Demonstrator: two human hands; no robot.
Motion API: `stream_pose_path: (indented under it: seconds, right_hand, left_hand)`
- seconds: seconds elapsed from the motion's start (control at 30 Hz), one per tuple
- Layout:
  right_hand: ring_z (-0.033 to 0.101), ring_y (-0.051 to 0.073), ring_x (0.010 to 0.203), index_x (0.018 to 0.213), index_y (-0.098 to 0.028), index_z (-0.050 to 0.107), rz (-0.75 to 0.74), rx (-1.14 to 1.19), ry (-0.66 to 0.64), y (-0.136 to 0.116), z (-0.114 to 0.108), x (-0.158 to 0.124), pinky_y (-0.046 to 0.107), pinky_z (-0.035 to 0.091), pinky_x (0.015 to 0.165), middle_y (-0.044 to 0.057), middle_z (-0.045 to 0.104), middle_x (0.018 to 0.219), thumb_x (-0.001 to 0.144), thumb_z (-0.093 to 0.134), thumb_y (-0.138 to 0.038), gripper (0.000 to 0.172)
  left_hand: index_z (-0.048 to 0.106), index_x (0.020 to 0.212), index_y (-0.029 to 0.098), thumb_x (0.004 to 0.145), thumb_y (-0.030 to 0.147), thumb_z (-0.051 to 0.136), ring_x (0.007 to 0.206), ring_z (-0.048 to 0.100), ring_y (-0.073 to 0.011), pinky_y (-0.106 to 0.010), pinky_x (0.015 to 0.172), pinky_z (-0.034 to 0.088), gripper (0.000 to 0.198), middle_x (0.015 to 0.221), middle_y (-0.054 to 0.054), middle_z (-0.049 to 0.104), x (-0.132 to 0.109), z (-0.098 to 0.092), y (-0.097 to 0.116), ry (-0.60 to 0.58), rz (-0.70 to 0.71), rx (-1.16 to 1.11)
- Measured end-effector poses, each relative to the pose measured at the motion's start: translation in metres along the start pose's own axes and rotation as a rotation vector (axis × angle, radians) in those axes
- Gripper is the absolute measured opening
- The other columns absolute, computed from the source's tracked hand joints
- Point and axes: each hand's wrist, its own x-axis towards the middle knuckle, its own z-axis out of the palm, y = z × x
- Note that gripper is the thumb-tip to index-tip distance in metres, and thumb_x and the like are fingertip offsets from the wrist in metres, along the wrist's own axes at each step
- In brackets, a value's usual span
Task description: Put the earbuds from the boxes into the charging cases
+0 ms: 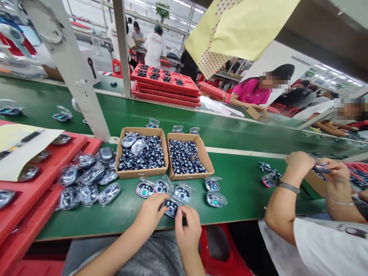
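Near the front edge of the green bench, a dark earbud charging case sits between my hands with its earbud slots facing up. My left hand grips its left side, fingertips over the edge by a dark earbud. On the opposite side, the thumb and fingers of my right hand close on the case's rim. Just beyond are several open cases, among them one with a green light and another. Two more open cases lie to the right.
Two cardboard boxes of loose earbuds stand behind the cases. Plastic-wrapped cases pile up at left beside red trays. A co-worker's hands hold a case at right. Open cases ride a green conveyor.
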Motion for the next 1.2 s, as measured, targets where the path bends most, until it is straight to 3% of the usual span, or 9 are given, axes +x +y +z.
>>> stream_pose_path:
  seconds: [0.23, 0.37, 0.47, 0.57, 0.7, 0.8, 0.93, 1.1, 1.2]
  right_hand:
    - [0.051, 0.015, 0.066, 0.076, -0.018, 0.054, -0.024, 0.044, -0.047, 0.003, -0.004, -0.003, 0.027, 0.039, 0.062, 0.002, 0.058, 0.07, 0.081, 0.046, -0.016, 0.009]
    - [0.051, 0.013, 0.064, 0.075, -0.019, 0.053, -0.023, 0.113, 0.01, 0.006, -0.018, 0.017, 0.025, 0.04, 0.059, 0.001, 0.056, 0.066, 0.081, 0.044, -0.014, 0.012]
    - [0.053, 0.015, 0.071, 0.079, -0.018, 0.056, -0.114, 0.037, 0.036, 0.015, -0.021, 0.062, 0.028, 0.042, 0.066, 0.003, 0.059, 0.073, 0.08, 0.044, -0.015, 0.012]
    - [0.053, 0.02, 0.086, 0.09, -0.017, 0.059, -0.138, -0.084, -0.138, 0.025, -0.009, 0.12, 0.036, 0.041, 0.078, 0.008, 0.061, 0.09, 0.08, 0.046, -0.019, 0.016]
    - [0.056, 0.017, 0.086, 0.101, -0.017, 0.056, -0.098, -0.107, -0.351, 0.034, 0.02, 0.171, 0.035, 0.046, 0.076, 0.007, 0.057, 0.101, 0.083, 0.049, -0.029, 0.022]
    - [0.056, 0.016, 0.088, 0.107, -0.017, 0.051, -0.088, -0.111, -0.388, 0.04, 0.033, 0.18, 0.035, 0.048, 0.074, 0.006, 0.054, 0.107, 0.085, 0.047, -0.031, 0.027]
    - [0.057, 0.014, 0.084, 0.104, -0.017, 0.053, -0.053, -0.112, -0.437, 0.049, 0.037, 0.178, 0.032, 0.049, 0.072, 0.005, 0.056, 0.104, 0.086, 0.047, -0.031, 0.024]
    - [0.059, 0.014, 0.068, 0.07, -0.016, 0.061, 0.017, -0.115, -0.466, 0.057, 0.038, 0.178, 0.03, 0.046, 0.068, 0.001, 0.064, 0.072, 0.075, 0.058, -0.022, 0.008]
    - [0.06, 0.018, 0.067, 0.06, -0.018, 0.063, 0.073, -0.108, -0.417, 0.058, 0.039, 0.181, 0.031, 0.045, 0.067, 0.002, 0.066, 0.066, 0.063, 0.058, -0.009, 0.011]
  left_hand:
    - [0.061, 0.088, 0.017, 0.071, 0.008, 0.051, 0.075, 0.058, -0.0161, -0.027, 0.068, 0.049, 0.022, 0.083, -0.005, 0.06, -0.008, 0.005, 0.002, -0.001, 0.091, 0.071]
    - [0.062, 0.082, 0.018, 0.077, 0.015, 0.047, 0.074, 0.057, -0.0151, -0.026, 0.069, 0.047, 0.016, 0.077, -0.004, 0.061, -0.002, -0.023, 0.009, 0.1, 0.232, 0.103]
    - [0.062, 0.086, 0.016, 0.081, 0.018, 0.042, 0.08, 0.057, -0.0169, -0.03, 0.076, 0.045, 0.02, 0.084, -0.006, 0.063, 0.043, -0.057, 0.012, 0.181, 0.216, 0.236]
    - [0.059, 0.101, 0.015, 0.077, 0.017, 0.047, 0.086, 0.058, -0.0199, -0.032, 0.079, 0.043, 0.027, 0.098, -0.009, 0.063, 0.105, -0.077, 0.006, -0.011, 0.117, 0.399]
    - [0.069, 0.074, 0.018, 0.055, 0.013, 0.067, 0.076, 0.061, -0.0213, -0.026, 0.071, 0.045, 0.02, 0.079, -0.005, 0.068, 0.152, -0.072, -0.005, -0.22, 0.169, 0.404]
    - [0.07, 0.071, 0.018, 0.058, 0.009, 0.063, 0.074, 0.062, -0.021, -0.025, 0.07, 0.045, 0.017, 0.074, -0.005, 0.069, 0.153, -0.068, -0.011, -0.274, 0.182, 0.399]
    - [0.069, 0.084, 0.018, 0.068, 0.008, 0.051, 0.082, 0.061, -0.0195, -0.027, 0.078, 0.043, 0.026, 0.086, -0.006, 0.069, 0.142, -0.079, -0.019, -0.259, 0.181, 0.371]
    - [0.068, 0.089, 0.014, 0.069, 0.006, 0.046, 0.084, 0.061, -0.0202, -0.03, 0.081, 0.043, 0.03, 0.09, -0.008, 0.068, 0.138, -0.086, -0.027, -0.22, 0.128, 0.335]
    - [0.067, 0.093, 0.014, 0.07, 0.006, 0.046, 0.09, 0.059, -0.0207, -0.032, 0.086, 0.042, 0.032, 0.096, -0.008, 0.067, 0.137, -0.086, -0.031, -0.203, 0.101, 0.279]
